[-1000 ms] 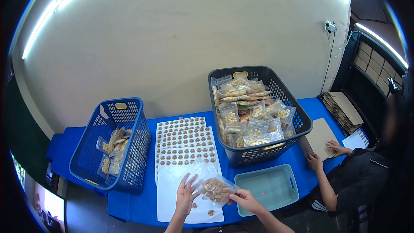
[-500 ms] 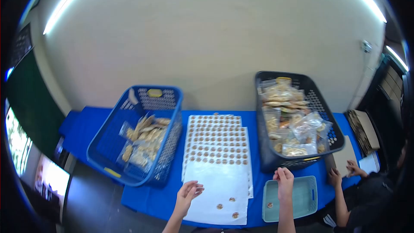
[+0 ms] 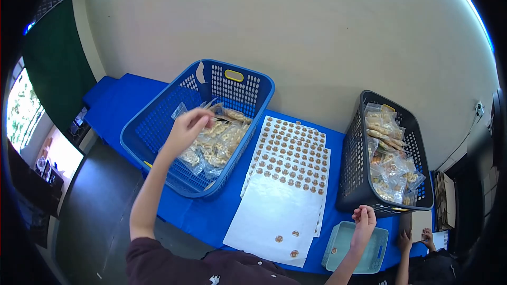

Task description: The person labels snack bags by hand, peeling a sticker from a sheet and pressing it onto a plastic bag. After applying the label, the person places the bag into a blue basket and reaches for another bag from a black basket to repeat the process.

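Observation:
My left hand is above the blue basket, fingers slightly bent and apart, over clear plastic bags of pale snack pieces. I see nothing held in it. My right hand hovers by the far edge of the teal tray, fingertips pinched together; whatever is between them is too small to make out. One round sticker lies in the tray. Between the baskets lie overlapping white sheets of round brown stickers. The top sheet has a bare lower part with a few stickers near its bottom edge.
A black basket full of bagged snacks stands at the right on the blue tablecloth. Another person's hands work beside it, near a cardboard piece. Folded cardboard stands at the far right.
My left hand has moved from beside the sticker sheet up and left, over the blue basket. My right hand stays near the tray, still pinched. The view has swung left.

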Tool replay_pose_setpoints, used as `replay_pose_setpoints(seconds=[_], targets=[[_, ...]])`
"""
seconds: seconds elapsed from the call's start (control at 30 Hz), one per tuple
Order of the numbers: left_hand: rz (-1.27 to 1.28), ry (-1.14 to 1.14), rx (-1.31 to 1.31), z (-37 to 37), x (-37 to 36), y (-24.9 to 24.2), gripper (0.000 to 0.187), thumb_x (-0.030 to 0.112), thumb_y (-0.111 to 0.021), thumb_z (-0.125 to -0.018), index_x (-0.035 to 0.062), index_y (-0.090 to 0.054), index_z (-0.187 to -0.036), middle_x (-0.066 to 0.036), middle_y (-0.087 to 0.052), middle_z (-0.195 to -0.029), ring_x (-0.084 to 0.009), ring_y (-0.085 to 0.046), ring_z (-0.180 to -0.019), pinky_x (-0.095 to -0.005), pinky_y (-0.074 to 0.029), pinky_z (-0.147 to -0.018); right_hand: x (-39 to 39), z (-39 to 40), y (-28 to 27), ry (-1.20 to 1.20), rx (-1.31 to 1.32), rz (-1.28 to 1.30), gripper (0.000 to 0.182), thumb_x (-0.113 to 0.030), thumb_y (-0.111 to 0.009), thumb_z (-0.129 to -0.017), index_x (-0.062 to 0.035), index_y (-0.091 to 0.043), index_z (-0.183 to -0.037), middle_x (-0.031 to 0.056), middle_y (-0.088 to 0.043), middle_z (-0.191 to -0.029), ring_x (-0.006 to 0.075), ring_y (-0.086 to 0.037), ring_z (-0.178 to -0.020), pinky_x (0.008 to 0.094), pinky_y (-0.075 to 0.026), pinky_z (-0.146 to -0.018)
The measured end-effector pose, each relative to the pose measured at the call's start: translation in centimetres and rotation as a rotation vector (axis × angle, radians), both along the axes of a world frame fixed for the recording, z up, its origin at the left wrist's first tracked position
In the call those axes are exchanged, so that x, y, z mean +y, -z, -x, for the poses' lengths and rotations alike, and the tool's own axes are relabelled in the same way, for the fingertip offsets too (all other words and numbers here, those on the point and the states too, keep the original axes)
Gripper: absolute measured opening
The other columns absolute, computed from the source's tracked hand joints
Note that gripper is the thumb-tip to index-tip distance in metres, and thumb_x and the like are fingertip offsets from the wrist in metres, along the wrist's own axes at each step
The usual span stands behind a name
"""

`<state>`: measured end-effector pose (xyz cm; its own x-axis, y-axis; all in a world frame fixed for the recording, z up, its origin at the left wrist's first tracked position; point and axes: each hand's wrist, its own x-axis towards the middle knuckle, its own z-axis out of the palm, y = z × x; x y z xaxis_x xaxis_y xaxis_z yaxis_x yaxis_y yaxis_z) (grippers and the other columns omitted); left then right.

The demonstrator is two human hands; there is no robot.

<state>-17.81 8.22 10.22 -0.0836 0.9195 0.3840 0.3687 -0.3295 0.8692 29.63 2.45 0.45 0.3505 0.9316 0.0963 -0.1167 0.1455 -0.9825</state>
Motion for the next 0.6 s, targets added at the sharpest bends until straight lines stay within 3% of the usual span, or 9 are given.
replay_pose_setpoints(seconds=[0.07,0.13,0.27,0.4,0.53,0.6], targets=[[0.121,0.0,0.183,2.9,4.5,1.5,0.019,0.013,-0.048,-0.085,-0.0007,-0.055,-0.096,-0.009,-0.061,-0.087,-0.0145,-0.057,-0.083,-0.0264,-0.045,-0.075,-0.7,0.3,-0.1,-0.005,-0.018,-0.003,0.011,-0.011,-0.047,-0.087,-0.0032,-0.055,-0.087,0.0023,-0.055,-0.073,0.0074,-0.049,-0.064,0.0197,-0.041,-0.061],[0.254,-0.034,0.337,7.1,9.7,6.9,0.03,0.024,-0.054,-0.08,0.0008,-0.056,-0.1,-0.012,-0.061,-0.094,-0.0204,-0.059,-0.086,-0.0318,-0.045,-0.077,-1.6,0.3,0.7,-0.02,-0.051,0.024,0.011,-0.011,-0.047,-0.087,-0.0028,-0.055,-0.087,0.0028,-0.055,-0.073,0.0076,-0.049,-0.064,0.0197,-0.041,-0.061],[0.694,-0.048,1.038,11.6,14.9,14.9,0.037,0.027,-0.056,-0.073,0.0039,-0.059,-0.101,-0.013,-0.059,-0.104,-0.0267,-0.057,-0.094,-0.0364,-0.044,-0.081,-3.8,-0.3,1.8,-0.031,-0.136,0.1,0.012,-0.011,-0.048,-0.087,-0.0021,-0.055,-0.087,0.0038,-0.056,-0.073,0.0081,-0.049,-0.063,0.0196,-0.041,-0.061],[0.91,-0.276,1.107,14.5,17.5,25.3,0.033,0.023,-0.056,-0.071,0.0082,-0.062,-0.1,-0.013,-0.058,-0.105,-0.0256,-0.055,-0.098,-0.0345,-0.043,-0.084,-5.9,-1.7,3.4,0.062,-0.135,0.185,0.013,-0.013,-0.05,-0.086,-0.0013,-0.055,-0.087,0.0043,-0.056,-0.072,0.0084,-0.05,-0.06,0.0206,-0.041,-0.057],[0.952,-0.194,1.234,12.4,15.6,24.8,0.033,0.023,-0.057,-0.073,0.0108,-0.061,-0.103,-0.011,-0.045,-0.123,-0.0264,-0.045,-0.112,-0.0397,-0.04,-0.089,-7.3,-2.3,5.8,0.128,-0.068,0.229,0.012,-0.013,-0.05,-0.085,-0.0018,-0.054,-0.087,0.005,-0.056,-0.072,0.0091,-0.051,-0.058,0.0207,-0.042,-0.055],[0.906,-0.212,1.287,12.2,14.6,25.8,0.035,0.018,-0.055,-0.076,0.0104,-0.056,-0.11,-0.007,-0.028,-0.134,-0.0274,-0.033,-0.12,-0.0488,-0.034,-0.091,-7.5,-1.9,7.1,0.149,0.01,0.272,0.011,-0.012,-0.051,-0.084,-0.0019,-0.054,-0.087,0.0063,-0.057,-0.072,0.0096,-0.051,-0.057,0.0208,-0.042,-0.055]])
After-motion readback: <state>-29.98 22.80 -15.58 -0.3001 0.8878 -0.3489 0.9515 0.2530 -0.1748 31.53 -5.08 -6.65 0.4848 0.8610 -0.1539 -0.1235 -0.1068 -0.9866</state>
